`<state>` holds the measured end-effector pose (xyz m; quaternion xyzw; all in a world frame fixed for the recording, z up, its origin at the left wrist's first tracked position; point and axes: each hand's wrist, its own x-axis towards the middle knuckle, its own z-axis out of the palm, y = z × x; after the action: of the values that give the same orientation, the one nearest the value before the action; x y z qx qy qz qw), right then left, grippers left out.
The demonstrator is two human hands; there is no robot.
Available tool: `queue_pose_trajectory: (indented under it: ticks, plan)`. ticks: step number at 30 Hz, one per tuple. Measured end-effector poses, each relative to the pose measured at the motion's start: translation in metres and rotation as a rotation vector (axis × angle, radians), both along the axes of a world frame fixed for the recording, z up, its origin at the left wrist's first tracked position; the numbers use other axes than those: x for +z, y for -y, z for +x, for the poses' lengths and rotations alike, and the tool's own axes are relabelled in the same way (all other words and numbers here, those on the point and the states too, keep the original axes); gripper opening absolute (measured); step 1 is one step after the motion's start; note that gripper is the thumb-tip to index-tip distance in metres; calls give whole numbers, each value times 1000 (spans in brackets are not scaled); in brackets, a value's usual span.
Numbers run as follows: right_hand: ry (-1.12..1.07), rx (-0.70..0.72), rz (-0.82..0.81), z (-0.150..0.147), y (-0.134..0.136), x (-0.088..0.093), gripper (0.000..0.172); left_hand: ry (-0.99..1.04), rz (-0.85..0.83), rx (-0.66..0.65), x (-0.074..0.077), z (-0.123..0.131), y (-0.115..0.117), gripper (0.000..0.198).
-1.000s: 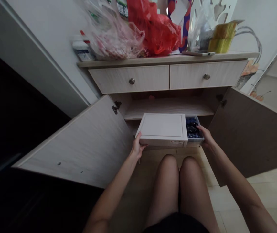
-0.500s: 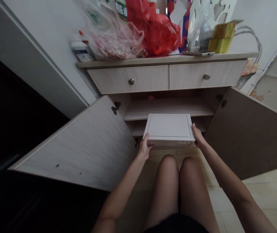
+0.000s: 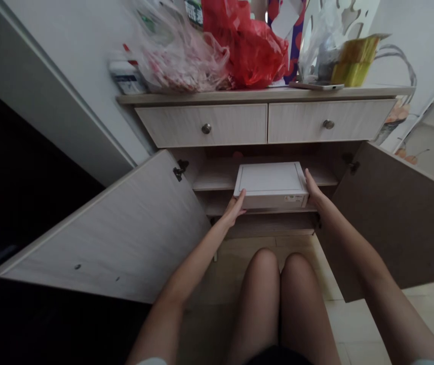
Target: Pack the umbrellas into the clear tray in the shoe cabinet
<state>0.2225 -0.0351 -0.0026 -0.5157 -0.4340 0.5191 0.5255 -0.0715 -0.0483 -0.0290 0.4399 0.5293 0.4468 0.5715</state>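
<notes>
A white shoebox-like box (image 3: 272, 177) with a small label on its front is held level between my two hands, at the front of the open cabinet. My left hand (image 3: 235, 207) grips its near left corner, thumb up on the edge and fingers underneath. On the box's right side, my right hand (image 3: 313, 191) presses with its palm and fingers, thumb side up. The far edge of the box overlaps the upper shelf (image 3: 217, 175) in view; whether it rests there I cannot tell.
Both cabinet doors, left (image 3: 125, 233) and right (image 3: 399, 218), swing outward on either side. Above are two drawers (image 3: 235, 124). On top lie a red plastic bag (image 3: 258, 53), a clear bag (image 3: 182, 61), a white bottle (image 3: 126, 76), a phone (image 3: 317, 86) and a yellow package (image 3: 353, 61).
The box has moved forward toward the cabinet interior, carried by both hands. More of the lower shelf and the cabinet base now shows beneath it.
</notes>
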Motion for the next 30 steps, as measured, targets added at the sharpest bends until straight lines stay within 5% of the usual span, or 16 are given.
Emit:
queue_pose_trajectory:
  ticks: [6,11,17,21,25,27,30]
  plan:
    - [-7,7,-6,4,-40,12,80,-81,1,-30,4,5,-44,73]
    - [39,-38,50,7,-59,1,79,-95,18,-41,3,7,-61,77]
    - [147,-142,66,17,-82,-14,74,-86,-75,97,6,13,-73,80]
    - [370,-365,34,25,-90,-10,82,-109,-141,76,15,14,-76,82]
    - [710,-743,261,12,-55,-16,78,-372,253,234,14,10,-59,90]
    - [1001,-647,497,-6,-26,-29,69,-580,552,205,6,12,-47,84]
    - [1368,-305,635,-36,7,-53,63,-834,810,-86,-8,21,-36,68]
